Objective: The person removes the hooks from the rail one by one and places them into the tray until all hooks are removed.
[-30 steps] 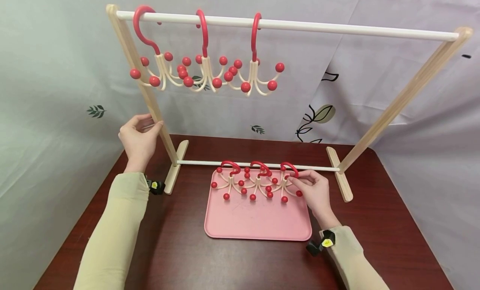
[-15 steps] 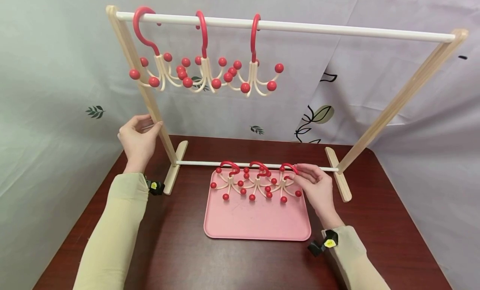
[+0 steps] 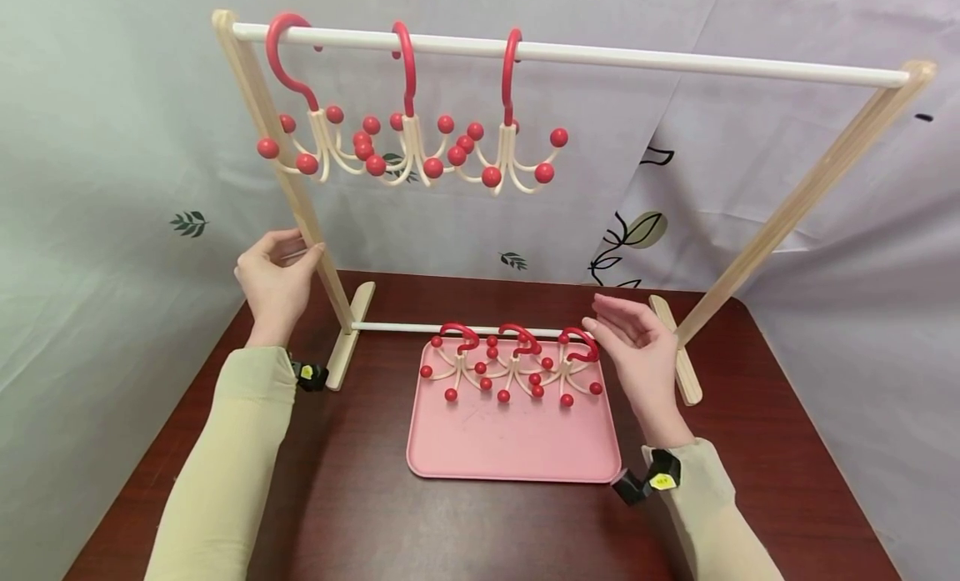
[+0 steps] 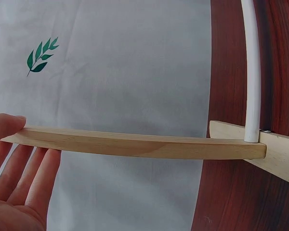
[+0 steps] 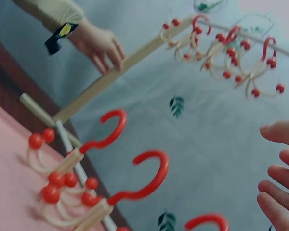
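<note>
Pale leaf-printed cloth (image 3: 450,222) hangs behind your dark wooden table (image 3: 352,498).
Three red-hooked hangers (image 3: 535,344) rest near the far edge of the pink tray (image 3: 517,439), hooks raised, perhaps so you can grasp them easily. Just beside the rightmost hook (image 3: 596,348), your right hand (image 3: 641,348) is loosely spread, thumb apart from fingers, holding nothing. Your left hand (image 3: 277,285) pinches the rack's left post (image 3: 334,291) between thumb and fingers, probably steadying it; three more hangers (image 3: 409,77) hang left on the white top rail (image 3: 675,61).
</note>
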Action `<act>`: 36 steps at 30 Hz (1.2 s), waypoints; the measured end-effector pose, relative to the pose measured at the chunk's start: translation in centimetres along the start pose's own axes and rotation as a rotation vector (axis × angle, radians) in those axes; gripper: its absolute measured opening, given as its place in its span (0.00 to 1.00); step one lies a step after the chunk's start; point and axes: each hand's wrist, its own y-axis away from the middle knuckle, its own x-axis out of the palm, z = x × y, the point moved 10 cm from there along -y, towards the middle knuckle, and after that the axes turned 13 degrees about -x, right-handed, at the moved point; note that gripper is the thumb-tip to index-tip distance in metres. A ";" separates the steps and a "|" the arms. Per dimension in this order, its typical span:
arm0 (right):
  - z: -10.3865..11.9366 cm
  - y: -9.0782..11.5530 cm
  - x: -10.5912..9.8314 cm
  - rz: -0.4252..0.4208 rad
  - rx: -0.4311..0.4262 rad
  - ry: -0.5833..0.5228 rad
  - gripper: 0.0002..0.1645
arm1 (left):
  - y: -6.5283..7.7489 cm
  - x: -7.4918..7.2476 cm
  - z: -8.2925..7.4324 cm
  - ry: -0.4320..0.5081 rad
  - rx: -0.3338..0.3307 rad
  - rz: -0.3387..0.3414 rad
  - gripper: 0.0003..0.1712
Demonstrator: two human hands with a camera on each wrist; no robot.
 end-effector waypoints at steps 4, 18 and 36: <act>1.8 -1.0 0.9 0.002 -0.052 -0.028 0.23 | 0.0 0.0 0.0 0.003 0.002 0.003 0.19; 7.6 -4.2 4.0 0.014 -0.214 -0.087 0.23 | 0.0 0.0 0.0 -0.001 -0.002 0.008 0.18; 14.1 -6.4 6.4 -0.014 -0.322 -0.186 0.21 | 0.2 -0.1 0.0 0.004 -0.001 0.008 0.18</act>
